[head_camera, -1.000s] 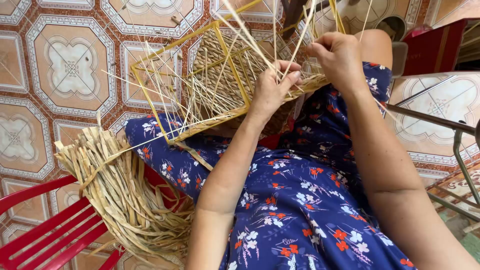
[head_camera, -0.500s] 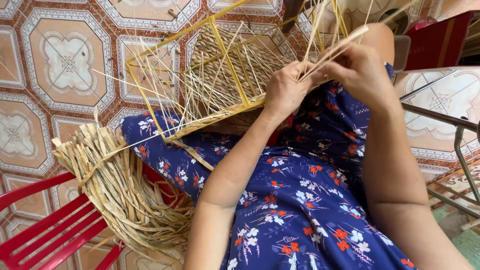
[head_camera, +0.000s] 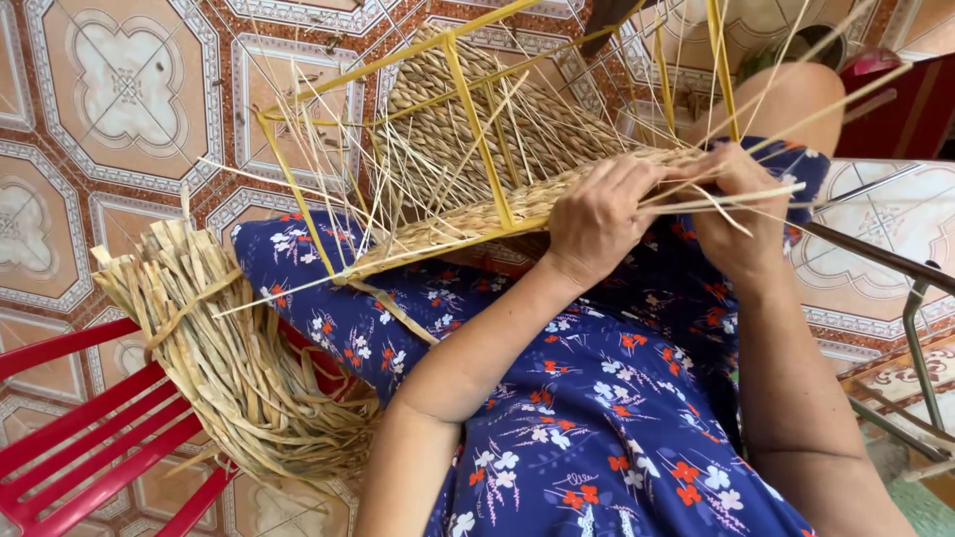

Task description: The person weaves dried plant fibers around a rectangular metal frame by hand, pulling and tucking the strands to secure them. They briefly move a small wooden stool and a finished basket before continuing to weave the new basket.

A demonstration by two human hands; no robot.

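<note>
Basket (head_camera: 477, 149) part woven on yellow frame (head_camera: 477, 129); loose strands remain; left hand (head_camera: 597, 219) and right hand (head_camera: 741, 214) fingers pinch strands (head_camera: 716, 199); reed bundle (head_camera: 229, 368) unused.

Home floor: patterned tiles (head_camera: 119, 89), straw bundle (head_camera: 229, 358)

Patterned terracotta floor tiles (head_camera: 119, 89) spread beyond the hands; a red plastic chair (head_camera: 90, 438) sat lower left, metal frame (head_camera: 920, 328) right.

Both hands (head_camera: 662, 214) grip straw strands (head_camera: 741, 199) on yellow-framed woven basket (head_camera: 468, 149), in lap.
</note>
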